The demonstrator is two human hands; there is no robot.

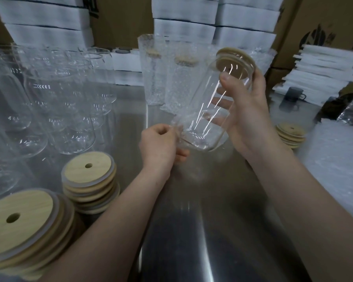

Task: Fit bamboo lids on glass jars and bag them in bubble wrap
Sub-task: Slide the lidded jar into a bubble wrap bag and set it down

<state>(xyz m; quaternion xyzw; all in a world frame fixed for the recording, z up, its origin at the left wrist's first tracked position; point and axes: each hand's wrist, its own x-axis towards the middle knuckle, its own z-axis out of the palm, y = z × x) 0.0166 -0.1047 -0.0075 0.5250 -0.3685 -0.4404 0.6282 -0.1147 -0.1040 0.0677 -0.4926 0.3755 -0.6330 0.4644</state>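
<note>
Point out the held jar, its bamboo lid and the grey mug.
held jar [207,117]: head view, on its glass wall.
bamboo lid [240,55]: head view, on its pale rim.
grey mug [293,94]: head view, on its side.

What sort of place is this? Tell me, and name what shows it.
Most likely a packing bench in a warehouse or workshop: rows of open glass jars, stacks of bamboo lids, finished bubble-wrapped jars standing upright, and cardboard cartons stacked behind the steel table.
</note>
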